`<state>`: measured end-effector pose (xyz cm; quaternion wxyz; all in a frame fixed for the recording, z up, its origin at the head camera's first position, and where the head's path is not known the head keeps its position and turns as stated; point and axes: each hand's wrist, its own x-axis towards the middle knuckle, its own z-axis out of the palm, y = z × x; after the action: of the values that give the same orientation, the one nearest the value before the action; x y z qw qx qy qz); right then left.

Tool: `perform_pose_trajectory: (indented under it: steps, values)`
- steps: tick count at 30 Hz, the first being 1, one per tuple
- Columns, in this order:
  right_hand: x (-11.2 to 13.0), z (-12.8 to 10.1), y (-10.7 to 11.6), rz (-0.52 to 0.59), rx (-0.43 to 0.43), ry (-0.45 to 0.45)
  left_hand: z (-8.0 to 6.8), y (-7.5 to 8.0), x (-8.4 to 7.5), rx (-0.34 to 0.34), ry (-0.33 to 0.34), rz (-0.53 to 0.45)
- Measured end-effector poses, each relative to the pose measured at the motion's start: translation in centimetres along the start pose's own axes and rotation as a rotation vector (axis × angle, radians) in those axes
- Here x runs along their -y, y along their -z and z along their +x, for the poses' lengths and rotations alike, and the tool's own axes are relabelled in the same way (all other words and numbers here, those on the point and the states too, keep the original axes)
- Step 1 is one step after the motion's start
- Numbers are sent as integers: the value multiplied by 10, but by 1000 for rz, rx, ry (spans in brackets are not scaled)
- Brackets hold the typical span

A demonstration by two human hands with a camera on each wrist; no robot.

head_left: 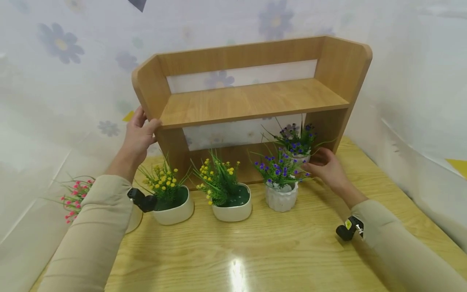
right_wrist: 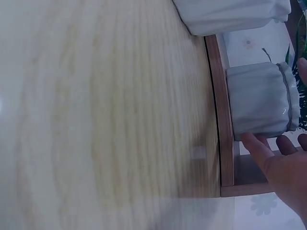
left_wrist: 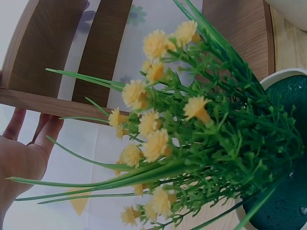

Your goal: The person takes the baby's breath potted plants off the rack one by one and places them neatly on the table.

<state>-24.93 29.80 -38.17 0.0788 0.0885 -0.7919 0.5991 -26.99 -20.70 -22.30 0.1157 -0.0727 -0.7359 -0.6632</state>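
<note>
At the far edge of the table: a wooden shelf unit (head_left: pixel 251 101) is standing on the yellow wood-grain table (head_left: pixel 255 251), backed by a flowered white curtain (head_left: pixel 58 81).
Left hand: the left hand (head_left: pixel 140 134) is gripping the shelf unit's left side panel, thumb lying on the front edge of the upper board and fingers curling round behind the panel; the left wrist view is showing the fingers (left_wrist: pixel 45 132) pressing against the panel's edge.
Right hand: the right hand (head_left: pixel 326 166) is reaching into the lower right compartment, fingers loosely extended and touching the side of a white pot (right_wrist: pixel 259 100); I cannot tell whether they are closing round it.
Pot in the shelf: this pot of purple flowers (head_left: pixel 297 142) is sitting on the bottom board, close to the right side panel.
In front of the shelf: 3 potted plants are standing in a row along the table, 2 with yellow flowers in rounded white pots (head_left: pixel 171 194) (head_left: pixel 228 194), and 1 with purple flowers in a ribbed white pot (head_left: pixel 281 182), just beside the right hand.
Left edge of the table: a pink-flowered plant (head_left: pixel 76 194) is showing partly behind the left sleeve (head_left: pixel 95 227).
</note>
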Motion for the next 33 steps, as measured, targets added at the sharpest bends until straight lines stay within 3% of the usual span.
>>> perform_pose_trajectory:
  steps: [8, 15, 18, 33]
  values:
    - [-3, 11, -7, -65, -75, -13, 0, -1, -1, 4, -1, 6]
    - [-1, 19, -9, -299, -113, -79, 0, -2, -2, -1, 13, -3]
    - [-1, 22, -9, -339, -105, -102, -1, -2, -1, -7, 20, 0]
    - [-5, 26, -16, -298, -151, -109, -2, -1, -1, -3, 15, 21]
